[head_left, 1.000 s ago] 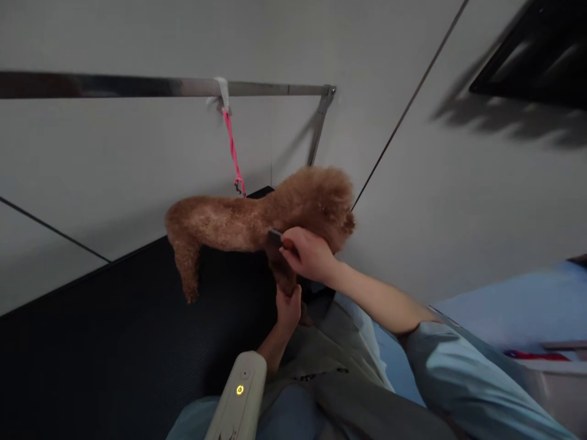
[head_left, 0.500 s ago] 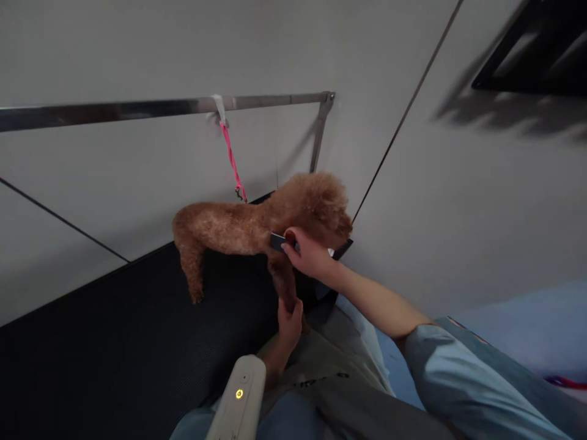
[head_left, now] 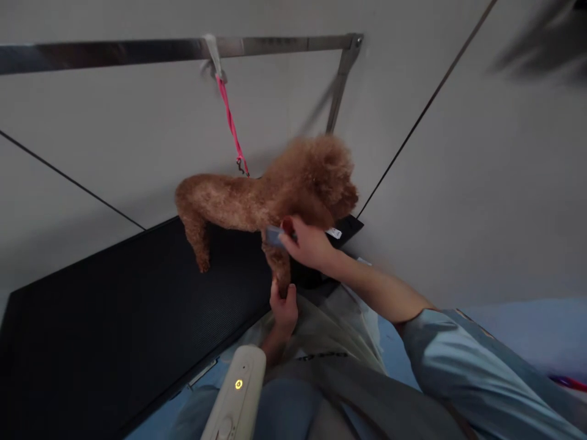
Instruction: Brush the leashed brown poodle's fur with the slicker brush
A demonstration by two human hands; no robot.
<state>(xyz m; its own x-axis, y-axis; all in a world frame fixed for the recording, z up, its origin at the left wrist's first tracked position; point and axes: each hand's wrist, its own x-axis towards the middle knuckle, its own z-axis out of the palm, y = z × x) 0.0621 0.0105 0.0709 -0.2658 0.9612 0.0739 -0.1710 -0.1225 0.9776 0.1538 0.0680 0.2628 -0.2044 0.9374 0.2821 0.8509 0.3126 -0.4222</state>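
Curly brown poodle (head_left: pixel 257 198) stands at the far corner of the black ribbed grooming table (head_left: pixel 114 318), a pink leash (head_left: pixel 232 131) holding it there, while my left hand (head_left: pixel 283 308) wraps its fingers round the front leg to steady it and my right hand (head_left: pixel 308 244) pinches a grey-blue comb (head_left: pixel 274 235) at its chest.

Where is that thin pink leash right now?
In the head view, upper middle: the thin pink leash hangs from the horizontal steel bar down to the curly brown dog.
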